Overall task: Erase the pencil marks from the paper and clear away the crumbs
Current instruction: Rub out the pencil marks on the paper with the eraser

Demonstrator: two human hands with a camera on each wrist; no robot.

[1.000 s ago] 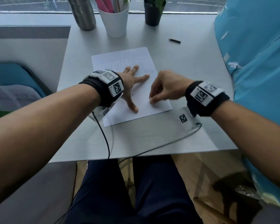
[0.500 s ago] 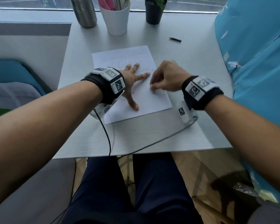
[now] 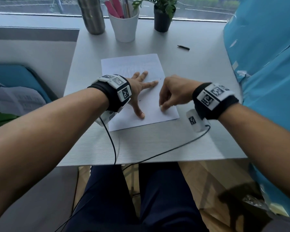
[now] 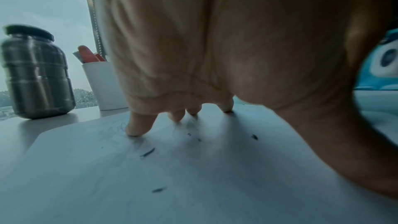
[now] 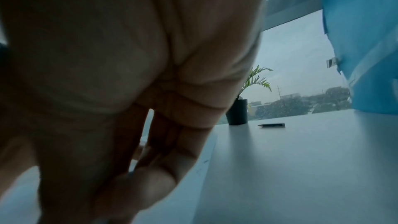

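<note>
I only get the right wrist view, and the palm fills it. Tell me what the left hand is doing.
Observer: The left hand lies flat on the paper, fingers spread, pressing it down.
Operator: Report any crumbs on the sheet.
Observer: The left wrist view shows several dark crumbs on the paper under the left palm.
Operator: Say what the right hand is holding.
Observer: From the head view, the right hand has curled fingers with their tips down on the paper's near right part. What they pinch is too small to tell.
</note>
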